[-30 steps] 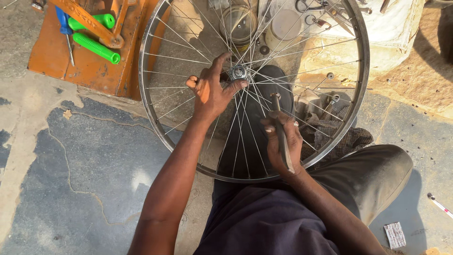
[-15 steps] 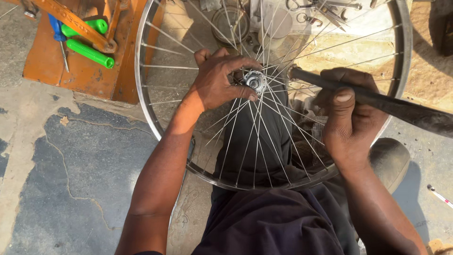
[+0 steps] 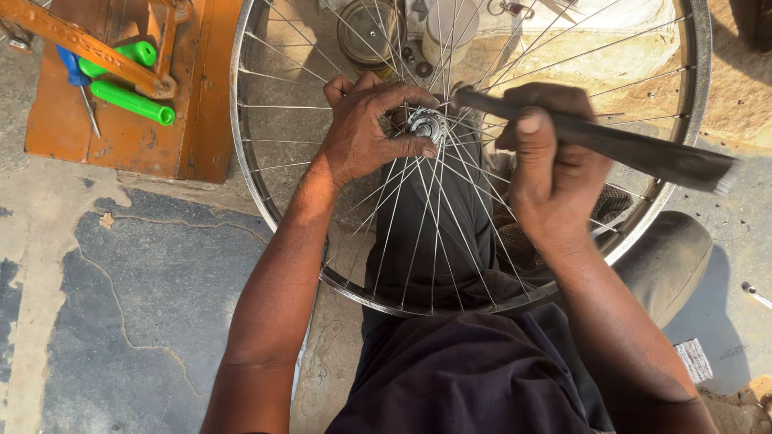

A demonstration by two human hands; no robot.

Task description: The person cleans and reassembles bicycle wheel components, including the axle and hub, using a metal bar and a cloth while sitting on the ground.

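**Hold the hub still and aim the tool with care**

A bicycle wheel (image 3: 470, 153) lies flat across the person's lap, in the upper middle of the picture. Its shiny hub (image 3: 427, 125) sits right in the middle of the thin spokes (image 3: 402, 217).

The left hand (image 3: 366, 128) is curled around the hub, with the fingers and thumb pressed against it. That hold should stay firm, so the wheel does not spin or slide.

The right hand (image 3: 547, 173) is closed tight around a long dark metal tool (image 3: 611, 145). The tool's tip points at the hub, from the right. It looks best to keep the tip close to the hub's middle and away from the left hand's fingers. It should also slip between the spokes and not bend them. Small, steady moves seem safer than big ones.

At the upper left, on an orange wooden board (image 3: 121, 137), lie green-handled tools (image 3: 133, 103). A round tin (image 3: 370, 32) sits at the top, behind the wheel.
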